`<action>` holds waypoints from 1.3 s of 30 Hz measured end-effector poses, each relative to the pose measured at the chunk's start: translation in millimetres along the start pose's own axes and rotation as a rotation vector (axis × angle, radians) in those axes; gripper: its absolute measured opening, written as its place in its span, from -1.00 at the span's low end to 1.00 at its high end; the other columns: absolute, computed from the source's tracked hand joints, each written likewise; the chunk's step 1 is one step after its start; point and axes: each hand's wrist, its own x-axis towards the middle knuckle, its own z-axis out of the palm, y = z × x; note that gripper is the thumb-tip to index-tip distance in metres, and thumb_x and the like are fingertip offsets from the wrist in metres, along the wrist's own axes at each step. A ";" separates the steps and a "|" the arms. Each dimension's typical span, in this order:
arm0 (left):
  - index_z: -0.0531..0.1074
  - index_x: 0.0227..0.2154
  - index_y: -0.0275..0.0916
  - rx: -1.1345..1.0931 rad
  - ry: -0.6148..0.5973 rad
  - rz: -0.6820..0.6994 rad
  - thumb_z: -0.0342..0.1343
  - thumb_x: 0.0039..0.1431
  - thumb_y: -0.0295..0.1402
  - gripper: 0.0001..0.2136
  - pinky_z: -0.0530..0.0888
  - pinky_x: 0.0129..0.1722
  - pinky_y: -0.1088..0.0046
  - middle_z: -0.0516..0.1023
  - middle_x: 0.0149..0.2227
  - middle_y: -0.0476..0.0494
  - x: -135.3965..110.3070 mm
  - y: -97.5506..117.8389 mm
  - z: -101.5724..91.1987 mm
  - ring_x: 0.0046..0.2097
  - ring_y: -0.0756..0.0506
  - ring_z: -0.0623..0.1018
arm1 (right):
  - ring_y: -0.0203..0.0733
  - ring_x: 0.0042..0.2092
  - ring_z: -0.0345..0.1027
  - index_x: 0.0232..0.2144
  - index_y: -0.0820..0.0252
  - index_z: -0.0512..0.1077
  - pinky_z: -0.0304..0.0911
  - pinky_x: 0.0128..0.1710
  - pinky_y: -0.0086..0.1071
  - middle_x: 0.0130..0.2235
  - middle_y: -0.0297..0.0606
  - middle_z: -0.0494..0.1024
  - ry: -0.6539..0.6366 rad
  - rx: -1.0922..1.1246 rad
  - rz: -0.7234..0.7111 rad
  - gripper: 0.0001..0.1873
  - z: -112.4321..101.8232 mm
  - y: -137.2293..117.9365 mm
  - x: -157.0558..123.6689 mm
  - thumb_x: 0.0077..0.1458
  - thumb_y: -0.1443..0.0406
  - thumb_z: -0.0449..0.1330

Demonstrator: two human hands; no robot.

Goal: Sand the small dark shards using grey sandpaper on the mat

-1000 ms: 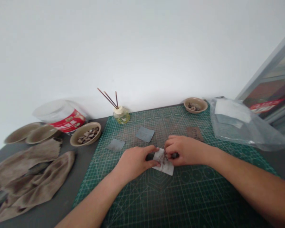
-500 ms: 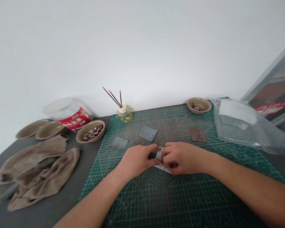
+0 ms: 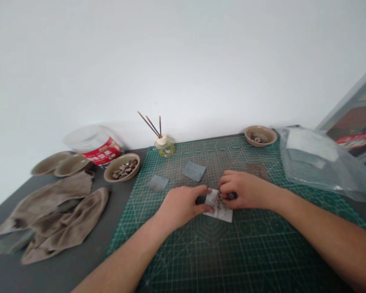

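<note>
A small white sheet [image 3: 224, 213] with dark smudges and a crease lies on the green cutting mat [image 3: 183, 260]. My left hand [image 3: 183, 205] holds its left edge, thumb and fingers pressed on it with a gap between them. Over the sheet's upper right part, my right hand [image 3: 244, 189] is closed with fingertips pinched together. Whatever it grips is too small and too covered to name. Beyond the hands lie two grey-blue squares [image 3: 194, 171] that look like sandpaper. A brown square [image 3: 259, 171] with handwriting is partly covered by my right hand.
Bowls of small stones stand at the left [image 3: 122, 167] and the back right [image 3: 260, 135]. A reed diffuser [image 3: 164, 146] stands by the wall. Stained cloths [image 3: 67, 219], other bowls [image 3: 75, 165] and a red-labelled tub [image 3: 102, 152] are left; a clear plastic bag [image 3: 320, 162] is right.
My right hand has shifted up and to the right across the white sheet, so more of its smudged surface shows. It now covers part of the brown square. The whole view has shifted slightly.
</note>
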 end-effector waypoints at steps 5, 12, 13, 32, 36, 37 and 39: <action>0.46 -0.05 0.04 0.015 -0.006 -0.009 0.16 0.07 0.06 -0.59 0.26 -0.40 0.45 0.60 -0.34 -0.02 0.8 -0.1 0.1 -0.30 -0.15 0.56 | -0.20 -0.23 0.26 -0.47 0.15 0.47 0.14 -0.20 -0.34 -0.34 -0.31 0.48 -0.001 -0.023 -0.074 -0.91 4.7 -1.2 6.4 0.08 0.32 0.25; 0.42 0.02 0.10 -0.006 -0.007 -0.027 0.17 0.06 0.06 -0.54 0.29 -0.37 0.45 0.60 -0.32 -0.02 0.6 1.0 -0.5 -0.27 -0.17 0.57 | -0.19 -0.26 0.24 -0.49 0.16 0.46 0.13 -0.26 -0.34 -0.37 -0.30 0.47 0.029 -0.084 0.003 -0.92 1.9 -4.7 1.7 0.03 0.33 0.27; 0.43 0.01 0.09 -0.007 -0.009 -0.033 0.17 0.06 0.06 -0.55 0.30 -0.36 0.45 0.61 -0.31 -0.02 0.6 1.2 -0.6 -0.27 -0.16 0.57 | -0.19 -0.26 0.24 -0.47 0.15 0.47 0.13 -0.27 -0.34 -0.36 -0.31 0.47 0.021 -0.078 -0.020 -0.94 2.0 -5.1 1.4 0.04 0.32 0.26; 0.44 -0.03 0.06 -0.007 -0.001 0.004 0.18 0.09 -0.03 -0.62 0.23 -0.42 0.47 0.60 -0.31 -0.01 2.3 0.2 -0.7 -0.30 -0.14 0.56 | -0.16 -0.23 0.25 -0.44 0.17 0.46 0.15 -0.27 -0.34 -0.33 -0.26 0.46 0.073 -0.134 -0.004 -0.89 8.5 -6.4 5.3 0.08 0.26 0.24; 0.40 -0.01 0.00 -0.096 0.022 0.035 0.17 0.13 -0.13 -0.65 0.26 -0.42 0.49 0.55 -0.39 0.02 1.2 0.2 -1.8 -0.35 -0.10 0.53 | -0.19 -0.24 0.28 -0.43 0.21 0.42 0.16 -0.23 -0.35 -0.35 -0.27 0.46 0.235 -0.012 0.106 -0.86 11.1 -7.4 9.4 0.06 0.26 0.27; 0.38 0.01 -0.01 -0.132 0.038 0.048 0.16 0.15 -0.18 -0.65 0.27 -0.42 0.50 0.52 -0.41 0.04 0.7 0.2 -2.2 -0.37 -0.08 0.51 | -0.22 -0.26 0.29 -0.41 0.21 0.42 0.16 -0.24 -0.37 -0.36 -0.30 0.46 0.274 0.068 0.135 -0.86 10.8 -8.3 9.5 0.04 0.25 0.28; 0.36 0.02 -0.05 -0.209 0.095 0.089 0.12 0.20 -0.26 -0.68 0.29 -0.41 0.51 0.50 -0.41 0.04 -0.6 -0.2 -2.3 -0.38 -0.04 0.49 | -0.29 -0.33 0.29 -0.36 0.20 0.40 0.15 -0.32 -0.42 -0.39 -0.37 0.45 0.323 0.248 0.199 -0.83 9.5 -10.5 8.5 0.05 0.23 0.29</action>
